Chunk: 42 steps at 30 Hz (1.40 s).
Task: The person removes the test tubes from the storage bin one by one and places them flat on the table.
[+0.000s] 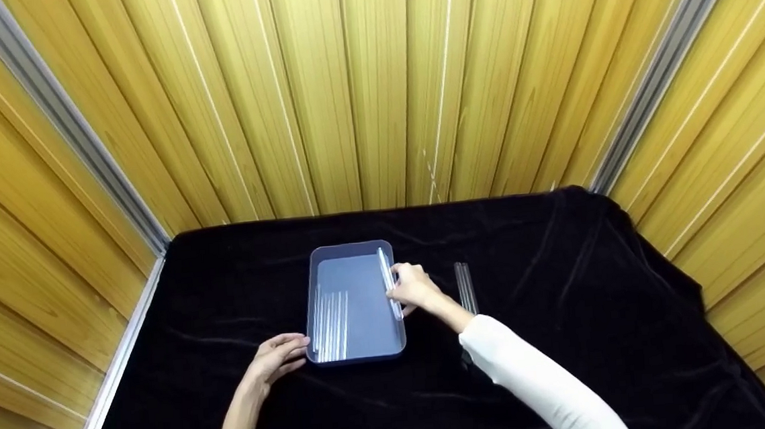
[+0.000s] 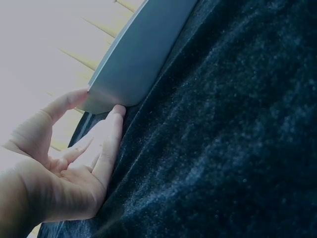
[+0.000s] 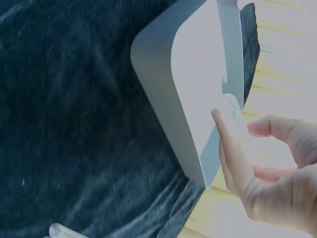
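Observation:
A shallow blue-grey tray [image 1: 370,303] lies on the black cloth. Several clear, slender tubes [image 1: 331,326] are lined up side by side in its front left part. My right hand [image 1: 416,287] pinches another clear tube [image 1: 385,268] lengthwise along the tray's right wall. In the right wrist view, this tube's rounded end [image 3: 230,101] shows between thumb and fingers. At the tray's front left corner, my left hand [image 1: 278,358] touches the outside with fairly straight fingers. The left wrist view has its thumb at the rim and a fingertip low by the base.
More clear tubes [image 1: 466,286] lie on the cloth to the right of the tray, partly behind my right forearm. Black velvety cloth [image 1: 566,336] covers the table. Yellow wood-patterned panels [image 1: 374,94] stand behind it and at both sides.

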Each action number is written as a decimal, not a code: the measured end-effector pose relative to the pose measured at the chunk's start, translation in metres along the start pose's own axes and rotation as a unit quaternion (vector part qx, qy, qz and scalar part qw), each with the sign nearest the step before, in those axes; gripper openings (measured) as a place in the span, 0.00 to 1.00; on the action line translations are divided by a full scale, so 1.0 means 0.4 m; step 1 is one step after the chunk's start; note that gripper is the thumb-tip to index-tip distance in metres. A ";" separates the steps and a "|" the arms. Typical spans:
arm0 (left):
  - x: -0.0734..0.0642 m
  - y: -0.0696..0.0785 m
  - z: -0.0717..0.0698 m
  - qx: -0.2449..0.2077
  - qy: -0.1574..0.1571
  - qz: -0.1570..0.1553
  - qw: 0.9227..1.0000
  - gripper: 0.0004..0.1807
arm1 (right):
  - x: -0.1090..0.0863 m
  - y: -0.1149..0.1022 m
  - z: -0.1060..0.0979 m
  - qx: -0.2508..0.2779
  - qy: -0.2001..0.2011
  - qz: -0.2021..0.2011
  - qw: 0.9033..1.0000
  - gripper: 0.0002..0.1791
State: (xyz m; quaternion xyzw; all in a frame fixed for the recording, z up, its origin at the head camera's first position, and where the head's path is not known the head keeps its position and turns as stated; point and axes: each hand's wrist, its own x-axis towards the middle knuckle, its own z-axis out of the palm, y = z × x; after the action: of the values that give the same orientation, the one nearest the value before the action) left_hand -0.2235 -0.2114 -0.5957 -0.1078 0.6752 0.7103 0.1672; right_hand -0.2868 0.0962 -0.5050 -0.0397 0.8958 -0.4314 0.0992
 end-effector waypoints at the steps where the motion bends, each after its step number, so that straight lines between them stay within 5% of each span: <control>1: -0.001 0.001 -0.002 0.000 0.001 0.000 1.000 0.27 | 0.002 0.001 -0.008 0.003 0.002 0.001 1.000 0.26; 28: 0.000 0.002 -0.006 -0.002 -0.001 0.002 1.000 0.27 | 0.010 0.094 -0.254 -0.059 0.051 0.045 0.996 0.27; 42: 0.000 0.001 -0.004 -0.004 0.005 0.000 1.000 0.26 | 0.012 0.151 -0.301 -0.064 0.053 0.066 0.994 0.24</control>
State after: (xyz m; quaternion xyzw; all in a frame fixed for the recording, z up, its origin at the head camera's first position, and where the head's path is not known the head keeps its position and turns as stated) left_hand -0.2238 -0.2128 -0.5955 -0.1120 0.6730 0.7126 0.1636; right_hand -0.3162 0.2255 -0.4796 0.0365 0.9263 -0.3671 0.0772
